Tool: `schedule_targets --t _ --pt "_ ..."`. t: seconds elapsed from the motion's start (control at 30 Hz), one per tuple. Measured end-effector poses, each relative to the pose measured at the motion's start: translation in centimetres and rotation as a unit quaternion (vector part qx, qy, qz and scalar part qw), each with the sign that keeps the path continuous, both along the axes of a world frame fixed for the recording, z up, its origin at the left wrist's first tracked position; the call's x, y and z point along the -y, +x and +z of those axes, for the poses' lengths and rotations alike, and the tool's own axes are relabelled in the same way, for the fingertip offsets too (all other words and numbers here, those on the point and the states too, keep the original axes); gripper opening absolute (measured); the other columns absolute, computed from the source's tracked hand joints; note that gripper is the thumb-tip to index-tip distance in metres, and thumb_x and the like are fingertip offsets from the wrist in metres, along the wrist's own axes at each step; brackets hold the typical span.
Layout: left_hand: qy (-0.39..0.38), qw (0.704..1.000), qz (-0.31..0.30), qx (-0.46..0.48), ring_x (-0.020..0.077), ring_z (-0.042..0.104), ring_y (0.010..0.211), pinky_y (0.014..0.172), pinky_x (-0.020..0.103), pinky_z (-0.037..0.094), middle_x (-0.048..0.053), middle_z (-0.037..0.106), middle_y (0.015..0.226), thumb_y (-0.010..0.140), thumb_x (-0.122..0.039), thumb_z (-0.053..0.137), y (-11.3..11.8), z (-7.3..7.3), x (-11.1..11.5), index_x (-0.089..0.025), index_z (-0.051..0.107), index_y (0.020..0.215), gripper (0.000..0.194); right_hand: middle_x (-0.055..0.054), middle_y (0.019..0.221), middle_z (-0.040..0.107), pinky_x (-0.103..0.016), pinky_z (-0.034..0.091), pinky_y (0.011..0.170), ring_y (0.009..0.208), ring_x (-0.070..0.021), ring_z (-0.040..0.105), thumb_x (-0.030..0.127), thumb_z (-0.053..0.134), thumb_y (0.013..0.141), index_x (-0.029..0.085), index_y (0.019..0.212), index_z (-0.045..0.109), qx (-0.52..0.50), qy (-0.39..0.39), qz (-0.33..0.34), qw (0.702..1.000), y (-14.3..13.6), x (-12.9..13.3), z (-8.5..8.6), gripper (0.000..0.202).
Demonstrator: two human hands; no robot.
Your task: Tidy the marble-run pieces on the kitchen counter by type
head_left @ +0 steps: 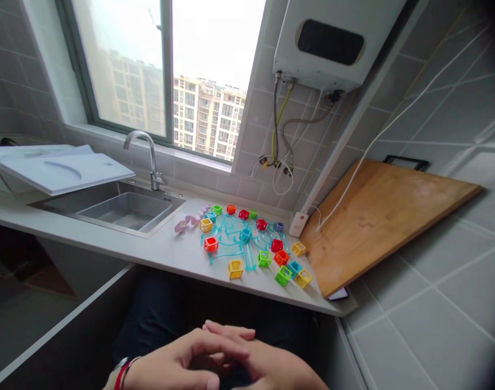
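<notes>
My left hand (178,358), with a red band and a watch at its wrist, rests against my right hand (274,362) low in front of me, over my lap. The fingers of both overlap loosely and partly hide one another; a gap shows between the left thumb and forefinger. No object is visible in either hand. Beyond them on the counter (166,251) lie several small open-frame cubes, among them a yellow cube (235,269), a red cube (211,245) and a green cube (264,259). Thin clear-blue pieces (249,254) are spread among the cubes.
A steel sink (166,219) with a faucet (153,157) is set in the counter at the left, white panels (64,170) beside it. At the right a wooden board (377,222) leans against the tiles, near a white power strip (298,224). Purple pieces (186,223) lie near the sink.
</notes>
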State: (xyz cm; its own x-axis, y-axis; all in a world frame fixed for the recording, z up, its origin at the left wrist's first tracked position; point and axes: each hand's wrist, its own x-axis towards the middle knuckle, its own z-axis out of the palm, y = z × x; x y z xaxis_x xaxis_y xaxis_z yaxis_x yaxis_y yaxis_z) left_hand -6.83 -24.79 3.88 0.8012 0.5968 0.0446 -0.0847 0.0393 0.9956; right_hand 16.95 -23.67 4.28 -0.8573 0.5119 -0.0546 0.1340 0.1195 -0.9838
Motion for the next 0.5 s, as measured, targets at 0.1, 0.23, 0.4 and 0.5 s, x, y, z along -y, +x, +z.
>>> schedule_targets --t 0.1,0.23,0.4,0.5 --pt "-0.086 0.973 0.214 0.023 0.0277 0.067 0.107 0.093 0.038 0.054 0.012 0.071 0.122 0.092 -0.048 0.064 -1.9 -1.4 -0.8 -0.021 0.072 0.116 0.037 -0.012 0.155 0.048 -0.044 0.052 0.1 0.119 -0.0285 0.067 0.042 0.076 0.087 0.035 0.153 0.042 -0.054 0.008 -0.145 0.988 1.2 0.5 -1.1 0.075" --pt "-0.103 0.911 0.398 0.034 0.0107 0.038 0.052 0.051 0.022 0.039 -0.003 0.044 0.054 0.087 -0.058 0.065 -5.4 -4.2 -1.9 -0.019 0.047 0.057 0.053 -0.011 0.114 0.065 -0.036 0.054 0.082 0.096 -0.0236 0.067 0.04 0.063 0.096 0.022 0.11 0.069 -0.079 0.116 -0.303 0.943 2.6 -0.2 -3.0 0.024" --pt "-0.156 0.904 0.394 0.06 0.0073 0.014 0.048 0.044 0.024 0.019 -0.008 0.017 0.049 0.084 -0.064 0.063 -6.7 -6.4 -1.0 -0.022 0.022 0.051 0.068 0.007 0.067 0.036 -0.025 0.038 0.058 0.058 -0.012 0.038 0.035 0.071 0.089 0.024 0.071 0.042 -0.087 0.224 -0.594 0.767 3.3 -2.9 -5.3 0.037" --pt "-0.172 0.904 0.385 0.072 0.0047 0.008 0.044 0.043 0.024 0.01 -0.01 0.011 0.046 0.081 -0.069 0.065 -6.3 -7.1 -0.3 -0.022 0.018 0.051 0.072 0.008 0.066 0.034 -0.025 0.034 0.055 0.056 -0.0121 0.034 0.036 0.07 0.088 0.024 0.074 0.043 -0.069 0.212 -0.641 0.734 3.5 -4.1 -6.3 0.033"
